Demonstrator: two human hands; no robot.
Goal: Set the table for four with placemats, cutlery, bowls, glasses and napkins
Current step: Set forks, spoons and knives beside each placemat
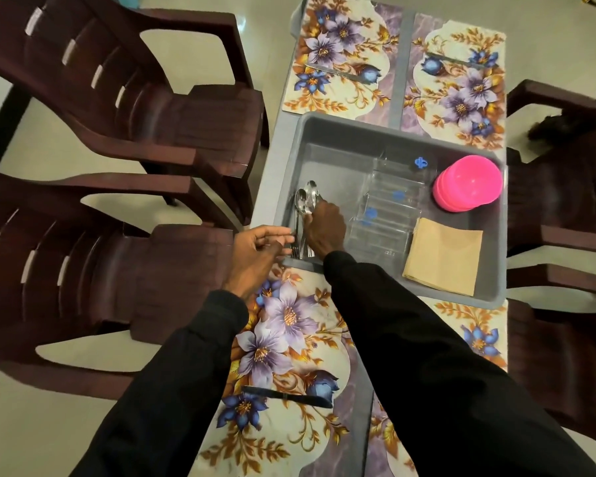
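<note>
A grey tub point(365, 127) sits mid-table. Inside it lie a bundle of spoons and forks point(305, 201) at the left, clear glasses point(389, 201) on their sides, a stack of pink bowls point(468, 183) and tan napkins point(443, 256). My right hand point(326, 230) is in the tub, fingers curled on the spoons. Beside the tub's near left corner my left hand point(260, 247) hovers with relaxed fingers, holding nothing. Floral placemats lie at the near left point(289, 325), near right point(479, 335), far left point(338, 53) and far right point(458, 84). A knife rests on the near left point(288, 396), far left point(334, 72) and far right point(456, 60) mats.
Two dark brown plastic chairs point(117, 108) stand along the table's left side, and more chairs point(561, 208) line its right side. The floor is pale tile. My black sleeves cover much of the near right mat.
</note>
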